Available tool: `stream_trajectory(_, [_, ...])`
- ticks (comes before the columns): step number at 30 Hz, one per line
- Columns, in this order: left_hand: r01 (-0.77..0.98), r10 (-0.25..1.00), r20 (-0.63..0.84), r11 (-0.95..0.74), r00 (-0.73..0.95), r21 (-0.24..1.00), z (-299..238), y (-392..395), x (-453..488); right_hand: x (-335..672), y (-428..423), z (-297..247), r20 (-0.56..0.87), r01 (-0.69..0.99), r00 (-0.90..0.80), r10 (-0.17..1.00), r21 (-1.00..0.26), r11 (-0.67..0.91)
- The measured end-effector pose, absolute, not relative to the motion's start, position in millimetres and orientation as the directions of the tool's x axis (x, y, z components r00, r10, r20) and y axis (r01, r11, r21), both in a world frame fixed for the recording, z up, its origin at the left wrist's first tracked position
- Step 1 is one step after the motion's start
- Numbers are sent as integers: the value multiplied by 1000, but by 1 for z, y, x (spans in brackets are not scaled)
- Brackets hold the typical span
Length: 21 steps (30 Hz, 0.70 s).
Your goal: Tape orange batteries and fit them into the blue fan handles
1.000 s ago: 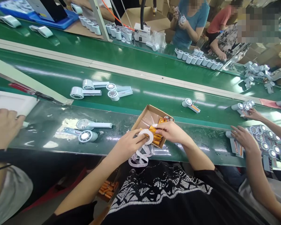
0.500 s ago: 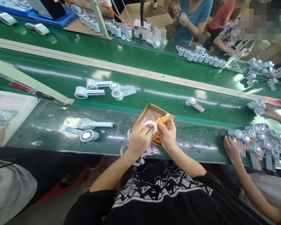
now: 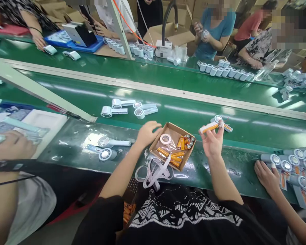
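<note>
My right hand [image 3: 212, 143] is raised to the right of a cardboard box and pinches an orange battery [image 3: 209, 128] with a white strip along it. Just behind that hand, a small handheld fan [image 3: 228, 128] with its handle exposed lies on the belt. My left hand [image 3: 148, 135] hovers at the left rim of the cardboard box [image 3: 153, 148], fingers loosely spread and holding nothing. Inside the box are a white tape roll [image 3: 165, 139] and several orange batteries [image 3: 177, 159]. Crumpled white tape backing [image 3: 153, 174] trails over the box's near edge.
Two fans [image 3: 108, 154] lie left of my left arm, and several more fans [image 3: 140, 113] rest on the green belt [image 3: 178, 110]. A slanted metal post [image 3: 73, 114] stands left. At right, a co-worker's hand [image 3: 267, 175] touches clustered fans [image 3: 293, 161]. Other people work opposite.
My hands have parted. The right one carried the battery away from the box toward the fan on the belt; the left let go of the tape roll, now in the box. The view shifted.
</note>
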<state>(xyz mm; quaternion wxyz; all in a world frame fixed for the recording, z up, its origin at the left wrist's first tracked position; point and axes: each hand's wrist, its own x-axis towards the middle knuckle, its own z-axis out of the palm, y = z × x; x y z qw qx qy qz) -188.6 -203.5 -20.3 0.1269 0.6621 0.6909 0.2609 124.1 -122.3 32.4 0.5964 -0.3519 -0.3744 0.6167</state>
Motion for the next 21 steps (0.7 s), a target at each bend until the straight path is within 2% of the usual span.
stream_trajectory(2, [897, 942, 193, 177, -273, 406, -22, -173, -217, 129, -132, 21, -41, -462, -56, 998, -885, -62])
stream_trajectory(3, [915, 936, 173, 241, -308, 325, -23, -161, -229, 133, -133, 16, -58, -456, -50, 997, -887, -74])
stream_trajectory(5, [937, 944, 101, 290, -313, 194, -26, -146, -248, 144, -132, 6, -79, -450, -27, 997, -889, -83])
stream_trajectory(7, [953, 960, 44, 269, -277, 136, -29, -140, -255, 159, -129, -3, -98, -448, -6, 995, -890, -90])
stream_trajectory(10, [977, 984, 27, 172, -176, 124, -31, -136, -246, 178, -124, -14, -107, -434, 32, 994, -897, -83])
stream_trajectory(15, [981, 992, 1, -122, 123, 150, -32, -86, -195, 162, -89, -15, -44, -365, 50, 998, -931, -23])
stream_trajectory(18, [963, 972, -70, -208, 222, 173, -36, -43, -167, 134, -50, -13, 33, -212, 31, 999, -977, 38])
stream_trajectory(21, [962, 960, -163, -195, 228, 192, -40, -15, -157, 113, -17, -17, 56, -14, -71, 996, -998, 55])
